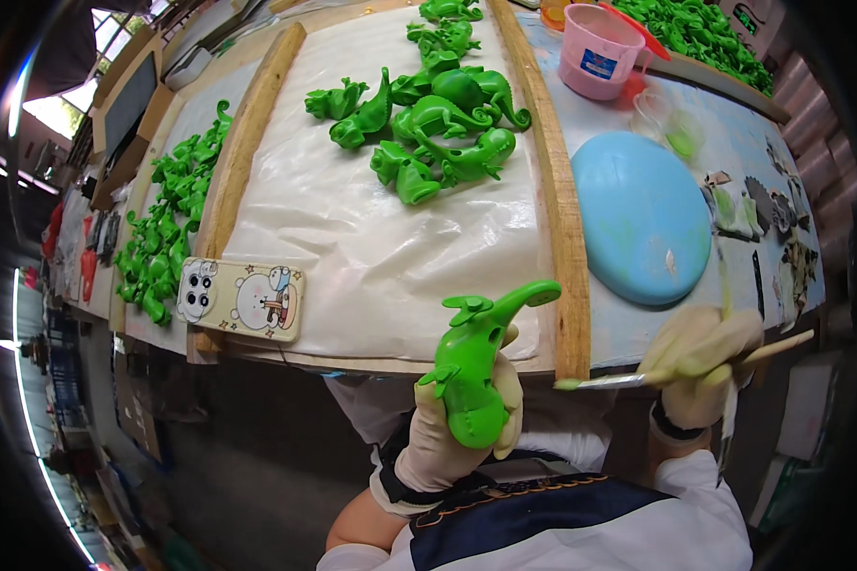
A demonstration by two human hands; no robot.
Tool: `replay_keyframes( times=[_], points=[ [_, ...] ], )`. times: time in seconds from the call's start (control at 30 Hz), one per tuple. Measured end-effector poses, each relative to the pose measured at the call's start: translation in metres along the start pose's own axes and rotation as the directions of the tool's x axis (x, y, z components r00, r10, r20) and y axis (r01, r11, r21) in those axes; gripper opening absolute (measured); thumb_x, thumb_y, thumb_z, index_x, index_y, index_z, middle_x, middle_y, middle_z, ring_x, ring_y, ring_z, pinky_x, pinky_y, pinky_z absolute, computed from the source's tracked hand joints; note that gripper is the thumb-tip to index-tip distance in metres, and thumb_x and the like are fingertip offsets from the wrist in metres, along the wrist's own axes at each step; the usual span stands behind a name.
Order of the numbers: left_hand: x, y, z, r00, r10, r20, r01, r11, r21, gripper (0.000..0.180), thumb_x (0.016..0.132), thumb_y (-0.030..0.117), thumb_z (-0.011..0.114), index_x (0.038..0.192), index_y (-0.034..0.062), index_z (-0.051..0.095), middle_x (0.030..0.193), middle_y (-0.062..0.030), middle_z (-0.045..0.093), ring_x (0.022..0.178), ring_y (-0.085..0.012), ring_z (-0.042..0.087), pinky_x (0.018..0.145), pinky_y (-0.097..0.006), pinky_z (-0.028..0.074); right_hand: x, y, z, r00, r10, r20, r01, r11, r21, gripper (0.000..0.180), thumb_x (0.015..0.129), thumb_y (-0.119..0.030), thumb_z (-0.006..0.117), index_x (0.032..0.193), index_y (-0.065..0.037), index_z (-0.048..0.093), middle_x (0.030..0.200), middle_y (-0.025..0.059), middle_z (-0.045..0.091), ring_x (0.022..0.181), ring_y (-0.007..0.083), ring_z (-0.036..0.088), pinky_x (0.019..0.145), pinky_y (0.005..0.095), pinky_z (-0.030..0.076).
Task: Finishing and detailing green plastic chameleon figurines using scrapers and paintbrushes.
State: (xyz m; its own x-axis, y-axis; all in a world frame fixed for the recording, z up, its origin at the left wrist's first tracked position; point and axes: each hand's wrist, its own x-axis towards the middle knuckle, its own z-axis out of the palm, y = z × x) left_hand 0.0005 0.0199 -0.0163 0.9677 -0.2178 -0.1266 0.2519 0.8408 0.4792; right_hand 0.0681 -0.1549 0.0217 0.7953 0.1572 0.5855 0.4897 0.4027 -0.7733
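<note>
My left hand (445,449), in a pale glove, is closed around a bright green chameleon figure (468,366) just off the table's front edge. The figure's curled tail points up to the right. My right hand (700,350), also gloved and stained green, grips a paintbrush (617,382) with a metal ferrule and wooden handle. Its green-tipped bristles point left, toward the figure but apart from it. A second slim stick, apparently another brush, stands upright in the same hand. Several similar green chameleons (440,116) lie piled on the white plastic sheet (352,276) beyond.
Wooden strips (554,190) divide the table. At left are a phone (243,298) in a cartoon case and more green figures (167,219). To the right sit a blue dome-shaped piece (643,219), a clear cup (671,124), a pink cup (595,52) and another green heap (700,38).
</note>
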Motion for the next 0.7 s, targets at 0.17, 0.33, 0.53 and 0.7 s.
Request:
replay_keyframes(
  times=[0.17, 0.33, 0.53, 0.7],
  points=[
    [-0.001, -0.006, 0.003, 0.999, 0.029, 0.042, -0.024, 0.994, -0.105, 0.078, 0.071, 0.052, 0.054, 0.120, -0.0043, 0.031, 0.073, -0.0079, 0.050, 0.044, -0.0128, 0.043, 0.034, -0.023, 0.035, 0.005, -0.016, 0.000, 0.945, 0.106, 0.310, -0.160, 0.975, 0.156, 0.027, 0.079, -0.015, 0.057, 0.067, 0.009, 0.052, 0.058, 0.0201, 0.055, 0.048, 0.0288, 0.056, 0.046, 0.0358, 0.049],
    [-0.001, -0.004, 0.003, 1.000, -0.010, 0.004, 0.011, 0.995, -0.099, 0.080, 0.069, 0.051, 0.058, 0.120, -0.0051, 0.031, 0.072, -0.0082, 0.050, 0.045, -0.0121, 0.042, 0.035, -0.023, 0.035, 0.013, -0.010, -0.001, 0.839, -0.015, 0.544, -0.035, 0.996, 0.080, 0.024, 0.079, -0.007, 0.055, 0.066, 0.012, 0.050, 0.056, 0.0214, 0.052, 0.047, 0.0292, 0.054, 0.043, 0.0334, 0.047],
    [-0.001, -0.006, -0.001, 1.000, -0.011, -0.010, 0.010, 0.996, -0.084, 0.080, 0.068, 0.050, 0.059, 0.119, -0.0055, 0.031, 0.071, -0.0083, 0.049, 0.047, -0.0119, 0.042, 0.039, -0.023, 0.035, -0.003, -0.006, 0.005, 0.908, 0.061, 0.414, -0.061, 0.998, -0.012, 0.015, 0.072, -0.014, 0.063, 0.079, -0.001, 0.059, 0.063, 0.0088, 0.058, 0.052, 0.0201, 0.058, 0.046, 0.0241, 0.045],
    [-0.002, -0.008, -0.004, 1.000, 0.003, 0.024, -0.002, 0.997, -0.073, 0.080, 0.068, 0.049, 0.060, 0.120, -0.0056, 0.031, 0.071, -0.0085, 0.049, 0.047, -0.0124, 0.042, 0.038, -0.023, 0.034, 0.011, -0.002, 0.011, 0.850, -0.099, 0.517, 0.004, 0.983, 0.182, 0.025, 0.081, -0.006, 0.052, 0.070, 0.016, 0.046, 0.049, 0.0185, 0.046, 0.038, 0.0223, 0.046, 0.032, 0.0280, 0.037]
  ],
)
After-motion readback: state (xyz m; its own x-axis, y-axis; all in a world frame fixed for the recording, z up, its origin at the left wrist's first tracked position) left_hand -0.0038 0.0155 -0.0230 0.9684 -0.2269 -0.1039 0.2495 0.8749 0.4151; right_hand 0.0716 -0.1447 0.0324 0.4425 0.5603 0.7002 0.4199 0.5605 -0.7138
